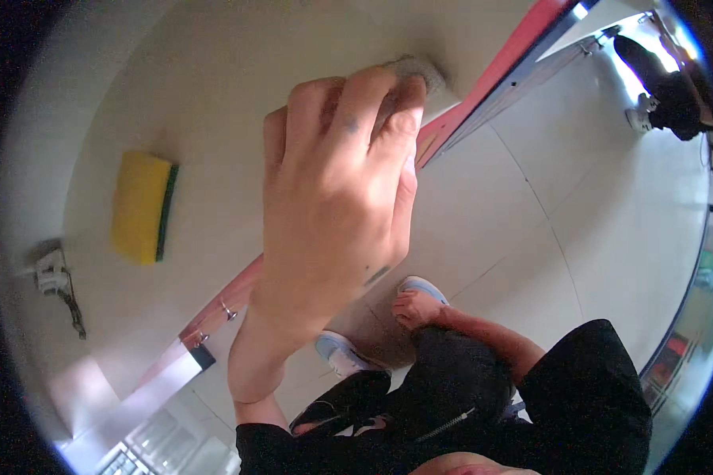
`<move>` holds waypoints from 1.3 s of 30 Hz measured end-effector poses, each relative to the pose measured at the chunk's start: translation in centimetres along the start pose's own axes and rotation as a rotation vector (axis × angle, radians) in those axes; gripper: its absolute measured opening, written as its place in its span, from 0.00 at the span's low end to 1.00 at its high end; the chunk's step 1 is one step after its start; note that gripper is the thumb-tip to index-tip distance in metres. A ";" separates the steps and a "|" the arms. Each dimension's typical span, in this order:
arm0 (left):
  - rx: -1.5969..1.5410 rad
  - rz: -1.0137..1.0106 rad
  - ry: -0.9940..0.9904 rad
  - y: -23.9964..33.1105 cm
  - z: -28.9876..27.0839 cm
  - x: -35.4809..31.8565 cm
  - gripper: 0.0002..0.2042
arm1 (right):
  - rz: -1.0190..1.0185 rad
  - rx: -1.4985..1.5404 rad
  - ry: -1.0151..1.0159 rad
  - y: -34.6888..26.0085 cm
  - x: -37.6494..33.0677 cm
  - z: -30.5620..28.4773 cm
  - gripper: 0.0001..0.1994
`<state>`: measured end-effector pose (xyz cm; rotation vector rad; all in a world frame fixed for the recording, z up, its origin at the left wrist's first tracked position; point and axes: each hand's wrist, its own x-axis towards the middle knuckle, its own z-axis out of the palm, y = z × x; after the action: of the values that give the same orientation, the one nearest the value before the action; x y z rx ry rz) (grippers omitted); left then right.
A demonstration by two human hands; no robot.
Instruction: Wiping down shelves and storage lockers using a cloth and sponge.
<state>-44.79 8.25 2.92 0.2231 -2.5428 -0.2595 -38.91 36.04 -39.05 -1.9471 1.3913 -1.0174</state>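
my left hand (337,190) is curled down over a grey scrub pad (421,71), fingers pressing it onto the pale surface (214,95) right at its edge, toward one o'clock. my right hand (417,309) hangs relaxed and empty by my knee at five o'clock. a yellow-and-green sponge (142,206) lies well apart at nine o'clock. i judge the pad could slide off the edge past the red trim (499,71) if i push further outward.

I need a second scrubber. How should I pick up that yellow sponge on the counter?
Pinch the yellow sponge across its narrow width, one finger on the plain yellow long edge, one on the green scouring edge, coming from above. It lies flat with both long sides free.
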 end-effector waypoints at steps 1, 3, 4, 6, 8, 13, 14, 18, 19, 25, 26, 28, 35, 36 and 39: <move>0.012 0.008 -0.002 -0.1 0.4 0.1 0.18 | 0.020 -0.011 0.007 0.0 -0.3 -0.2 0.05; 0.039 0.021 -0.005 -0.2 0.8 0.3 0.18 | 0.055 -0.030 0.017 0.2 -0.5 -0.3 0.05; 0.032 0.028 -0.006 -0.2 0.9 0.4 0.18 | 0.063 -0.033 0.024 0.1 -0.5 -0.4 0.05; 0.012 0.022 -0.006 -0.2 0.5 0.3 0.18 | 0.055 -0.040 0.042 0.0 -0.4 -0.6 0.05; 0.000 0.013 -0.006 -0.1 -0.3 0.1 0.18 | 0.039 -0.045 0.059 -0.2 0.0 -0.7 0.05; 0.006 -0.104 -0.062 0.5 -1.6 -1.2 0.19 | 0.061 -0.027 0.041 -0.8 0.0 -0.9 0.06; 0.010 -0.106 -0.062 0.7 -2.0 -1.6 0.19 | 0.057 -0.025 0.039 -0.8 -0.1 -0.9 0.06; 0.019 -0.120 -0.109 0.1 -3.5 -3.6 0.21 | 0.075 -0.081 0.031 -0.4 -1.0 -1.0 0.06; 0.028 -0.119 -0.110 0.3 -3.9 -3.6 0.21 | 0.067 -0.078 0.033 -0.3 -0.9 -1.0 0.06; 0.084 -0.130 -0.214 0.8 -4.5 -2.2 0.21 | 0.101 -0.021 -0.108 0.1 -1.1 -1.2 0.06; 0.078 -0.123 -0.210 0.9 -4.1 -1.6 0.22 | 0.102 -0.017 -0.101 0.0 -1.0 -1.4 0.06; 0.065 -0.109 -0.201 0.9 -3.7 -0.7 0.22 | 0.102 -0.009 -0.088 -0.2 -0.7 -1.6 0.06; 0.051 -0.060 -0.273 0.5 -2.8 1.3 0.23 | 0.078 -0.019 0.050 -0.3 -0.6 -1.5 0.05; 0.074 -0.046 -0.290 0.5 -2.8 1.5 0.23 | 0.079 -0.016 0.045 -0.2 -0.6 -1.5 0.05; 0.129 -0.021 -0.321 0.3 -2.8 1.8 0.23 | 0.071 -0.009 0.032 -0.1 -0.5 -1.5 0.04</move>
<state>-44.72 7.81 6.26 0.2767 -2.8808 -0.1484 -40.18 36.59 -38.23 -1.8814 1.4737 -1.0153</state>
